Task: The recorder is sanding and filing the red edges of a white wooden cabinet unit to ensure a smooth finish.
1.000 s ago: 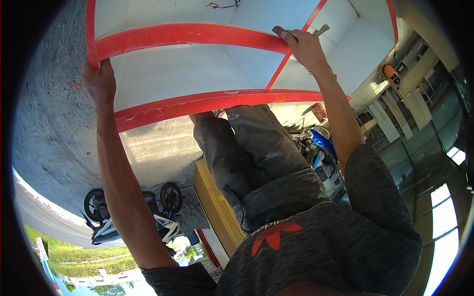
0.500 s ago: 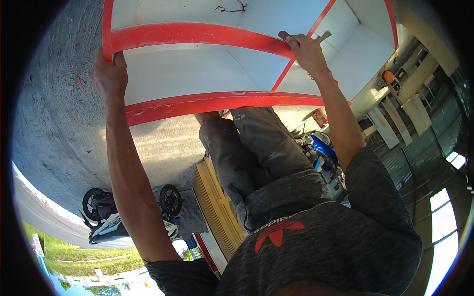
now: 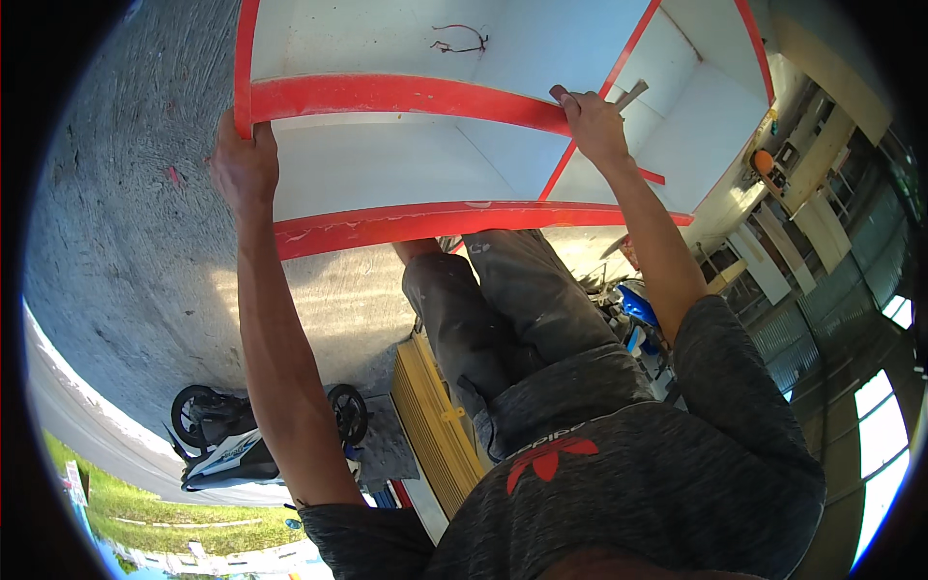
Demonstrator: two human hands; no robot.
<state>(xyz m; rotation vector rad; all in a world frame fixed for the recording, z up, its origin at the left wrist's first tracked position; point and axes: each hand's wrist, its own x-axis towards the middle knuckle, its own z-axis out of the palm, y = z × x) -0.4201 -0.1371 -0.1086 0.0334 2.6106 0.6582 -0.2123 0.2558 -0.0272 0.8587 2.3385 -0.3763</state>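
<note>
A large white cabinet with red edges (image 3: 416, 95) fills the upper part of the view, its open compartments facing me. My left hand (image 3: 246, 169) is closed round its left red edge, where the upper cross board meets the side. At the right end of that same board, my right hand (image 3: 596, 126) grips a short, flat tool (image 3: 633, 95). A brown end of it sticks out left of the fingers and a greyish flat end to the right; its exact kind I cannot make out. The lower red board (image 3: 445, 220) runs just above my thighs.
Thin reddish wire (image 3: 462, 41) lies in the upper compartment. Behind me stand a yellow ribbed panel (image 3: 430, 416), a white and black motorcycle (image 3: 232, 454) and a blue motorcycle (image 3: 638, 307). Boards (image 3: 764, 266) lie at the right, on rough concrete ground (image 3: 126, 242).
The cabinet and both hands sit slightly lower and further right in view, with the surroundings shifted too. Both grips look the same.
</note>
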